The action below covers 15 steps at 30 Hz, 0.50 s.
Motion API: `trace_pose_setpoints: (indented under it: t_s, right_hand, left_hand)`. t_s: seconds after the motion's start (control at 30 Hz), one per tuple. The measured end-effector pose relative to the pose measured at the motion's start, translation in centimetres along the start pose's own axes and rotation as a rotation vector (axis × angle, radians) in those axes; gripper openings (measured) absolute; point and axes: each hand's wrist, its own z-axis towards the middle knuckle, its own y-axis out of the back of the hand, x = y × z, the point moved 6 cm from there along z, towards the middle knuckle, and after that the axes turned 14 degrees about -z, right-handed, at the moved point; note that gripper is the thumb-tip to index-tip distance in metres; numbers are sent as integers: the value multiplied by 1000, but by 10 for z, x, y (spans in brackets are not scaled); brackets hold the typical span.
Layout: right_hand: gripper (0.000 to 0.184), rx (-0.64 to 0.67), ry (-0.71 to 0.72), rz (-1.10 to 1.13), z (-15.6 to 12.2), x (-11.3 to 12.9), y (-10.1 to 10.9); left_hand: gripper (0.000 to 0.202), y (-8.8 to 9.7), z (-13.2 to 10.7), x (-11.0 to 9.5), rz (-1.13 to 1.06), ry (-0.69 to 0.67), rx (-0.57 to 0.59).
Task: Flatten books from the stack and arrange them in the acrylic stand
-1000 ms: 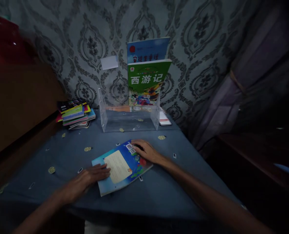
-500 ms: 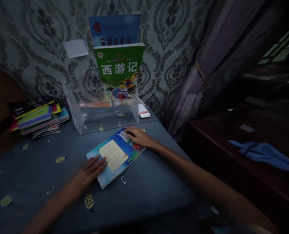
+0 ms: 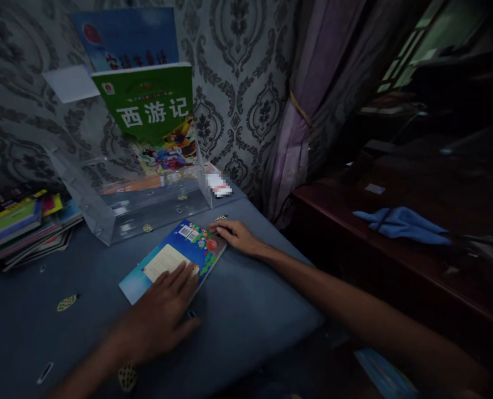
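A blue book (image 3: 150, 277) lies flat on the table with a pale text panel and code labels face up. My left hand (image 3: 161, 310) is spread over its near side, fingers stretched across the panel and thumb apart. At the book's upper right corner, my right hand (image 3: 240, 237) has its fingers bent and pressed together on the edge; the underside of the grip is hidden. Behind the book stands a clear acrylic rack (image 3: 147, 208), holding a green book (image 3: 147, 105) in front of a taller blue book (image 3: 138, 36).
Several stacked books (image 3: 26, 224) lie left of the rack. A small white-and-red item (image 3: 219, 185) sits by its right side. The tablecloth (image 3: 246, 321) ends at the lower right; beyond are a dark red surface with a blue cloth (image 3: 402, 224) and a tied curtain (image 3: 296, 127).
My view has turned right, so the rack appears further left. My left hand has slid from the book's left end towards its middle; my right hand has shifted to the corner edge.
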Motion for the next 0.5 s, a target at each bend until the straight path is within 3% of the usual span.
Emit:
trace_pose_setpoints:
  t_s: [0.13,0.23,0.5]
  right_hand:
    - [33,-28,-45,21,-2,-2,4]
    - [33,-30,-49,17,-4,-1,8]
    - [31,-46,-78,7,-26,6,20]
  left_hand:
    - [57,13,57,-9,112,197,-172]
    - [53,20,81,-14,172,220,-253]
    - [44,12,84,-9,238,172,-384]
